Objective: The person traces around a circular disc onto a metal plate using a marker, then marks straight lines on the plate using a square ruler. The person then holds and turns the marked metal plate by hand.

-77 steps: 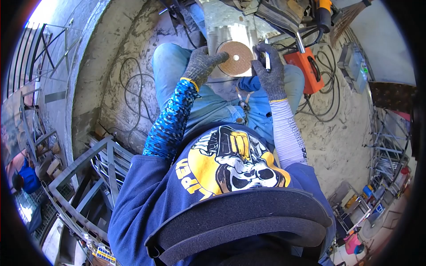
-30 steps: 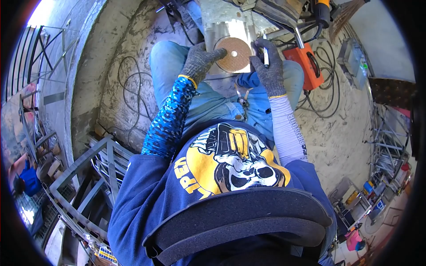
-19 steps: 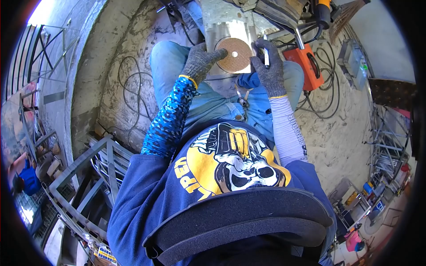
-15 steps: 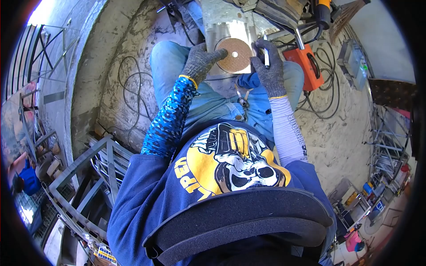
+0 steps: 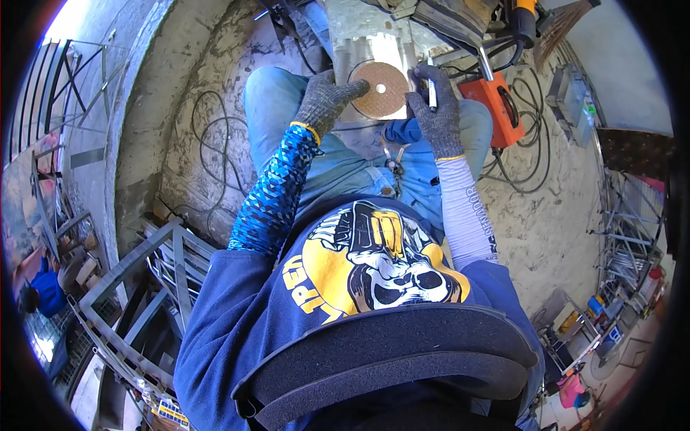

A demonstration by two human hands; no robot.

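A brown abrasive disc (image 5: pixel 390 99) with a hole in its centre lies flat on a shiny metal sheet (image 5: pixel 343 108) between my knees. My left hand (image 5: pixel 324 100), in a dark grey knit glove, presses its thumb on the disc's left part; the other fingers are curled at the sheet's edge, partly hidden. In my right hand (image 5: pixel 437 108), gloved the same way, a white marker pen (image 5: pixel 432 92) is held upright beside the disc's right edge. The right thumb reaches close to the disc; whether it touches I cannot tell.
An orange-red machine (image 5: pixel 496 108) with a cable stands by my right knee. A yellow and black power tool (image 5: pixel 523 21) is behind it. Black cable (image 5: pixel 208 136) loops over the floor at left. Metal frames (image 5: pixel 136 280) lie at lower left. A broom (image 5: pixel 564 32) leans at upper right.
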